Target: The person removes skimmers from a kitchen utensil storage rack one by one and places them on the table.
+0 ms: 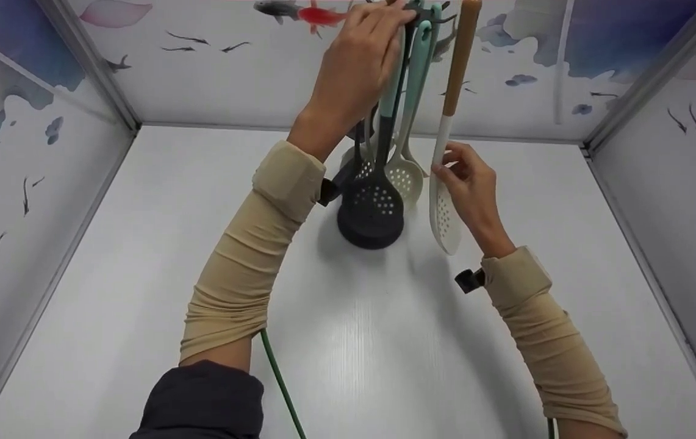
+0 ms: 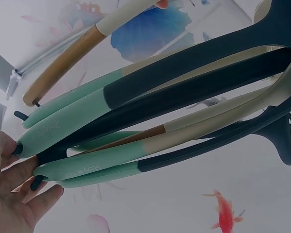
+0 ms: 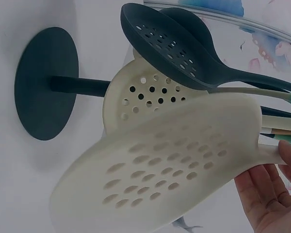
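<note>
Between thumb and fingers my right hand [image 1: 473,186] pinches the white neck of a slotted turner [image 1: 443,213] with a wooden handle [image 1: 462,55]. In the right wrist view, its broad perforated head [image 3: 160,170] fills the foreground. My left hand [image 1: 354,70] holds the top of a dark utensil rack, its fingers around the pole's upper end [image 2: 48,155] among the hooks. The turner's wooden handle end [image 2: 34,97] is beside a hook tip. Around the pole hang a dark skimmer [image 1: 381,198], a cream skimmer [image 3: 131,97] and several other utensils with mint-green handles [image 2: 72,111].
The rack's round dark base [image 3: 46,82] stands on a white table [image 1: 348,341]. Printed walls [image 1: 201,73] with fish and blue patches enclose the back and sides. A green cable [image 1: 283,384] runs down beside my left arm.
</note>
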`<state>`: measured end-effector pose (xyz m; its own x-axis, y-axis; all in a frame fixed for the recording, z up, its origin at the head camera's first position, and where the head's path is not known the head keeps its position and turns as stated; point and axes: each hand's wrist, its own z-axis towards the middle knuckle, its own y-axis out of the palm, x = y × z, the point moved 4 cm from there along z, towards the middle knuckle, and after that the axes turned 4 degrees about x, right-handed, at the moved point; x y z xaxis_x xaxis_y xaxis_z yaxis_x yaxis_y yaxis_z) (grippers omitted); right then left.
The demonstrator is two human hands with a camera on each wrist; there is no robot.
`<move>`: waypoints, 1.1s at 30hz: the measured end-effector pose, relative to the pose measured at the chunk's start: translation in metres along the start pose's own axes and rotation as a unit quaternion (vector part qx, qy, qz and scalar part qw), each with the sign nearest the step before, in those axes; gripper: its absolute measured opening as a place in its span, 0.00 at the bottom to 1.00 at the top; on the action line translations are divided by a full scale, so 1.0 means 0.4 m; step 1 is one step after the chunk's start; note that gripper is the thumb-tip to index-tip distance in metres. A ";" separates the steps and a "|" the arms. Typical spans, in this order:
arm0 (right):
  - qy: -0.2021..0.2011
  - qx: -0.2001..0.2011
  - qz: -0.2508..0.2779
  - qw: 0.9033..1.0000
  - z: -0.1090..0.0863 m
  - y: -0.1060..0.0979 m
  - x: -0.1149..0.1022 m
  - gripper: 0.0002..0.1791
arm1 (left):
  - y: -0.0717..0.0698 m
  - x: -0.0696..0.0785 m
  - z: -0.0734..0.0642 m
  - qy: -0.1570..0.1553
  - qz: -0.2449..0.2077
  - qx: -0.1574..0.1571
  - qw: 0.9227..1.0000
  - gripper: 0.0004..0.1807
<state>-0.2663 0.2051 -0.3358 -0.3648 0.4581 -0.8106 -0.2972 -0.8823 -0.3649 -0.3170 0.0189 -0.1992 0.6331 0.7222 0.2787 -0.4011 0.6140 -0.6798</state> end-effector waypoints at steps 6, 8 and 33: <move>0.045 0.001 -0.006 0.999 -0.029 -0.025 0.003 0.18 | -0.003 0.001 -0.002 0.007 0.000 0.003 1.000 0.22; 0.057 0.003 -0.003 0.998 -0.038 -0.028 0.046 0.18 | -0.003 0.000 -0.002 0.008 0.000 0.003 1.000 0.22; 0.270 -0.076 -0.055 0.958 -0.155 0.008 0.376 0.23 | -0.006 -0.003 -0.003 0.010 -0.010 0.004 1.000 0.22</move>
<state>-0.2674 0.2645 -0.4872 0.1839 0.4630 -0.8671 -0.1615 -0.8559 -0.4913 -0.3159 0.0162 -0.1987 0.6544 0.7033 0.2778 -0.3934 0.6303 -0.6692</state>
